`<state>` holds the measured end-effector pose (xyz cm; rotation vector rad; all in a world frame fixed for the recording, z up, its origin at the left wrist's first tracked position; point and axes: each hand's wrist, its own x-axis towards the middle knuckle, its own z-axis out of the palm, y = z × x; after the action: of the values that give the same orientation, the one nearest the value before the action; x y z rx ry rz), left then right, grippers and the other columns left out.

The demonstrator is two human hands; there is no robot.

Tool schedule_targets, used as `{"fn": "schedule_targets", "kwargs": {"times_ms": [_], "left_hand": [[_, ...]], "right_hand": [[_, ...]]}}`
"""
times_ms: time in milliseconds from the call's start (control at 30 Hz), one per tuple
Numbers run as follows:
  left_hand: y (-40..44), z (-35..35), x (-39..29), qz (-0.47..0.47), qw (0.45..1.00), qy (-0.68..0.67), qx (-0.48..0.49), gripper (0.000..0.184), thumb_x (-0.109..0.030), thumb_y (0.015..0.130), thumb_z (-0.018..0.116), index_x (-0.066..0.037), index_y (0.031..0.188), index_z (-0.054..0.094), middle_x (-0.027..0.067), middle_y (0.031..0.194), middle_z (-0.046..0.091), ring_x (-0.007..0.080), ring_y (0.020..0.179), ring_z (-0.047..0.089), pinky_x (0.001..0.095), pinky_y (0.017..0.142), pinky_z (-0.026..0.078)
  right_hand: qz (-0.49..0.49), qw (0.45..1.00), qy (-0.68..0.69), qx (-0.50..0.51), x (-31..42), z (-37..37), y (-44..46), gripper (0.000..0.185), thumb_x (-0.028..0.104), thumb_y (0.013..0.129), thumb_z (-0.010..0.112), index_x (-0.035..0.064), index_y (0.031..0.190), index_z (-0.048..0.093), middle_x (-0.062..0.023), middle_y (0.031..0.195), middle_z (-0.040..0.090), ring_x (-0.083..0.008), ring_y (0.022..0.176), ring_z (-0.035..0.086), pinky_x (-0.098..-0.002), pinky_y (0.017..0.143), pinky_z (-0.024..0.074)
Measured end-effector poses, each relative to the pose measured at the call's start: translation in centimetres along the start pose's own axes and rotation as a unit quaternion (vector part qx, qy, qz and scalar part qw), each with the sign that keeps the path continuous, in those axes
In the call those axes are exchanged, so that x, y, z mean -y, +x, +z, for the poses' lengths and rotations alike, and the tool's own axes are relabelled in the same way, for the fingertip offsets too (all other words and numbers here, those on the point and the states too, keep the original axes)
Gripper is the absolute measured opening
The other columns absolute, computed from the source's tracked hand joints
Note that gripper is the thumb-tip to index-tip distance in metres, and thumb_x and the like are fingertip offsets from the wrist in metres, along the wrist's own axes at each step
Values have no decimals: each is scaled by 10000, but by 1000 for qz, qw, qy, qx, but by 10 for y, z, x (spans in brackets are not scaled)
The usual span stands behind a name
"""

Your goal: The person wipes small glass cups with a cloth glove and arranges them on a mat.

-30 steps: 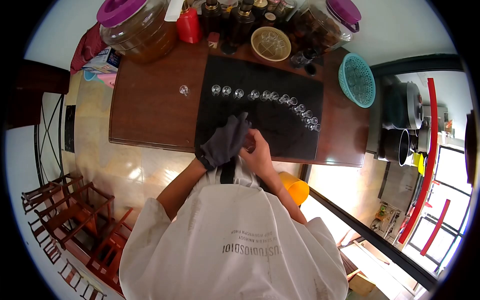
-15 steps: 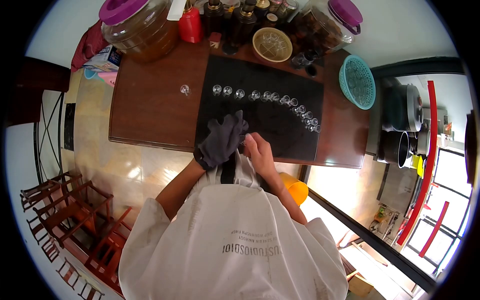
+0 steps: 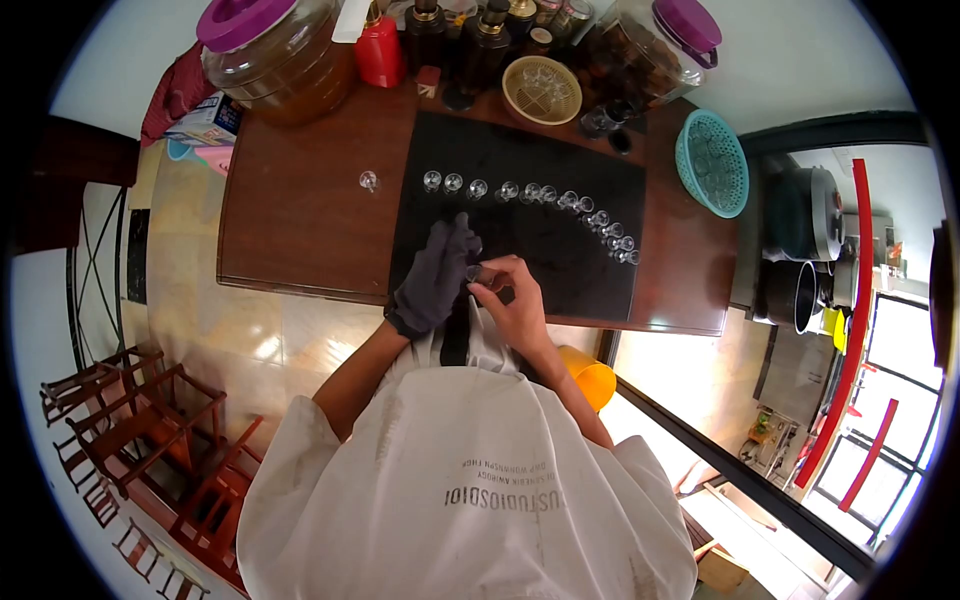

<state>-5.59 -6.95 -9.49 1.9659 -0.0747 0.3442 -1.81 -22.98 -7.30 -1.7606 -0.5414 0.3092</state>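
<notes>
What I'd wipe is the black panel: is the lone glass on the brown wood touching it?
Apart: the head view shows brown wood between the lone glass and the black panel.

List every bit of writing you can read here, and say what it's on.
"STUDIOS", within the large print on the pale shirt, upside down in this view; the letters around it are uncertain.
Smaller lines on the shirt: too blurred to read.
Blue-and-white box by the table's corner: print too small to read.
Small red item near the dark bottles: its markings can't be made out.
</notes>
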Motion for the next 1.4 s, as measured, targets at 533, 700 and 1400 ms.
{"fn": "schedule_targets", "kwargs": {"times_ms": [533,700,1400], "left_hand": [[0,2,13,40,994,-100,36,615,-37,888,581,66,1416,284,207,1145,598,268,990,627,348,855,519],[-1,3,12,60,998,-11,20,618,-29,885,577,77,1415,278,218,1110,601,278,990,626,357,835,529],[1,5,17,33,993,-110,13,455,-138,995,467,44,1397,355,98,1002,590,178,849,590,287,771,491]], "right_hand": [[17,999,25,-14,-2,-4,-2,297,1,797,714,38,1067,596,-66,959,594,-138,779,576,-252,691,472],[3,1000,8,-8,-5,-3,-2,275,32,809,716,31,1059,600,-58,947,594,-131,758,564,-250,696,467],[25,999,31,4,-3,-3,-2,233,33,823,694,21,1045,623,-65,887,557,-130,721,540,-253,669,460]]}}
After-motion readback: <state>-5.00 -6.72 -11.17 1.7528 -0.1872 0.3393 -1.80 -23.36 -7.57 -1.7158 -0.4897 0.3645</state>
